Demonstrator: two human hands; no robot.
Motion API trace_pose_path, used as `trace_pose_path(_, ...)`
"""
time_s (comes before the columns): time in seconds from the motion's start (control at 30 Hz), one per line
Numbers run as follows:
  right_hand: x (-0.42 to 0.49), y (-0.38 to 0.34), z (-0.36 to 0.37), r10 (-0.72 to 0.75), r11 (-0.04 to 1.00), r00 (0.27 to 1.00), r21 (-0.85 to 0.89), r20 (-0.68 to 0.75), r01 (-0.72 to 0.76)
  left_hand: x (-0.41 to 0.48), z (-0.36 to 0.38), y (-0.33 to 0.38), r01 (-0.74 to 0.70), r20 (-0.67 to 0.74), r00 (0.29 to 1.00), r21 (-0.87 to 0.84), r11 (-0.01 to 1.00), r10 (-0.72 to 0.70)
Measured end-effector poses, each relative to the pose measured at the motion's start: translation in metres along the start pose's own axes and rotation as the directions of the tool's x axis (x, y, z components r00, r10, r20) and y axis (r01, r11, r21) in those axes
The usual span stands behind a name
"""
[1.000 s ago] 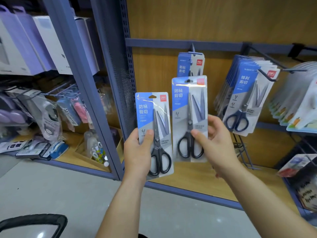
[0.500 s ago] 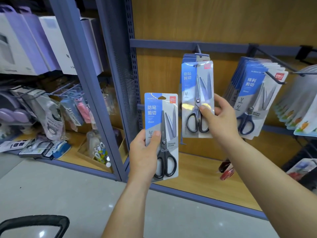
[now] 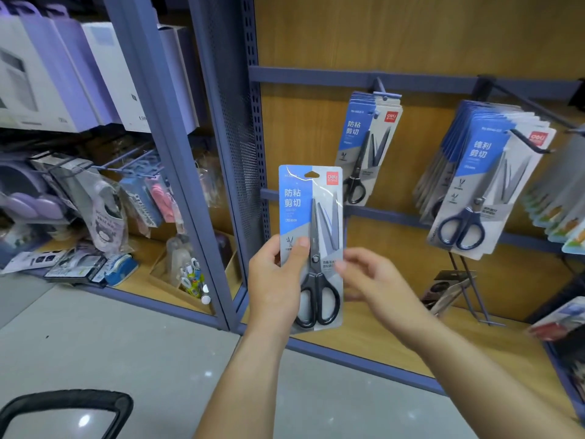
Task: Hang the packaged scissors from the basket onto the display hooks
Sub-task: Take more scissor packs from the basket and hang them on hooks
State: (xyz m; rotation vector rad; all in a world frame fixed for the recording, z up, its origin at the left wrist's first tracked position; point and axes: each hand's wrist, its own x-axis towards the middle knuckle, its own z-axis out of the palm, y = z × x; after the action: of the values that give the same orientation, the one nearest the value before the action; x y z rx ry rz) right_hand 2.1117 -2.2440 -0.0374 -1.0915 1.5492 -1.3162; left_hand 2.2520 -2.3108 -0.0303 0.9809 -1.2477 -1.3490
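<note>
Blue-carded scissors pack (image 3: 311, 217) not yet hung.
Left hand (image 3: 275, 286) grips it low, thumb across; right hand (image 3: 380, 280) loose, fingertips at its right edge; matching packs (image 3: 368, 137) already hang at the rail's (image 3: 316, 76) left end.

Worn on the head, looking forward and down into a shop display bay. Wide-angle, tilting the blue upright post (image 3: 205, 185) off vertical. Faces the wooden back panel (image 3: 411, 33) slightly from the left. Near enough to put the held scissors pack (image 3: 311, 217) mid-frame, with grey floor (image 3: 95, 343) and a black handle (image 3: 63, 403) at lower left.
</note>
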Motion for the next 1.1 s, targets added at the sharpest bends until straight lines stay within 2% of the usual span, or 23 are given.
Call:
trace_pose_path(0.07,-0.013,0.007,0.008,0.005,0.997,0.999,0.077,0.031,-0.007,0.000,0.001,0.000,-0.022,-0.006,1.000,0.022,1.000,0.022)
trace_pose_path(0.23,-0.014,-0.002,-0.003,-0.093,0.994,0.990,0.047,-0.107,0.098,-0.001,0.003,0.000,-0.110,0.064,0.993,0.131,0.985,0.102)
trace_pose_path(0.37,-0.005,-0.025,-0.027,-0.191,0.980,0.942,-0.001,-0.275,0.198,-0.002,0.000,-0.002,-0.175,0.146,0.980,0.339,0.924,0.132)
trace_pose_path(0.5,0.012,-0.040,-0.046,-0.235,0.971,0.910,-0.035,-0.340,0.238,-0.003,-0.002,-0.001,-0.233,0.204,0.966,0.436,0.869,0.157)
trace_pose_path(0.77,0.035,-0.033,-0.045,-0.190,0.981,0.882,-0.062,-0.432,0.181,-0.003,-0.004,-0.003,-0.236,0.223,0.965,0.500,0.833,0.140)
trace_pose_path(0.93,0.081,-0.033,-0.043,-0.247,0.949,0.812,-0.302,-0.529,0.091,-0.003,-0.002,-0.007,-0.192,0.204,0.974,0.519,0.833,0.098)
trace_pose_path(1.03,0.091,-0.025,-0.042,-0.209,0.899,0.819,-0.435,-0.534,-0.054,0.001,-0.004,-0.009,-0.160,0.169,0.982,0.531,0.832,0.082)
trace_pose_path(1.1,0.084,-0.013,-0.038,-0.218,0.834,0.848,-0.543,-0.484,-0.095,0.003,-0.005,-0.010,-0.151,0.160,0.984,0.552,0.820,0.074)
